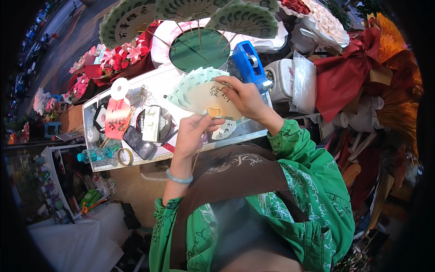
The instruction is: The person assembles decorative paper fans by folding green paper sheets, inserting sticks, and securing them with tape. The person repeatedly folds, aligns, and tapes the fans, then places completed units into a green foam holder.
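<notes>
My left hand (197, 131) pinches the base of a paper fan (207, 97) beside a gold heart ornament (213, 112); a thin stick runs down from there. Green banknote-like sheets (190, 85) fan out along its upper rim, and its face bears writing. With thumb and fingers, my right hand (243, 97) grips the fan's right side. Another small fan (224, 131) lies on the white table under my hands. Beyond, several similar fans (244, 20) on sticks stand in a round container with green floral foam (200, 49).
A blue tape dispenser (249, 64) stands right of the foam container. On the white table (163, 78) lie a smartphone (139, 142), a roll of tape (125, 157), a teal plastic bottle (97, 154) and a red paper piece with writing (117, 119). Wrapped bouquets (119, 61) border the far side.
</notes>
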`<action>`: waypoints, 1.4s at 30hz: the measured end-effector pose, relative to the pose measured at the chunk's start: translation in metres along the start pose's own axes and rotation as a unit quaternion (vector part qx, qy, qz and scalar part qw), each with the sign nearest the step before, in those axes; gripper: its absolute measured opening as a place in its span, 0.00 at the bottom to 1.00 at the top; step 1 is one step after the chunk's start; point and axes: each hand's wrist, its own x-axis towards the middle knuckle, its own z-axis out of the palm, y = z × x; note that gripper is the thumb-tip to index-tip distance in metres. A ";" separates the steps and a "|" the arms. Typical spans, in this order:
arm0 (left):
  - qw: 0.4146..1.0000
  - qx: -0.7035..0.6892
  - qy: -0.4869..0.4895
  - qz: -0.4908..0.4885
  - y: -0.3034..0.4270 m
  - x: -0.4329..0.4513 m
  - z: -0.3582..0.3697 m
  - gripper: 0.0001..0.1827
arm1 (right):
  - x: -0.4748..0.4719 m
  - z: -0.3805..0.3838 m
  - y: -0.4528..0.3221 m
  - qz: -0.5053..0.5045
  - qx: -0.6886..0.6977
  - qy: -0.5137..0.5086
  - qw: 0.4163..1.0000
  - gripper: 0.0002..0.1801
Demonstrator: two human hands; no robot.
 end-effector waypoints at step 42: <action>0.954 -0.076 0.212 0.197 -0.002 -0.006 -0.048 0.09 | 0.014 0.083 -0.002 0.212 0.457 -0.076 0.861 0.10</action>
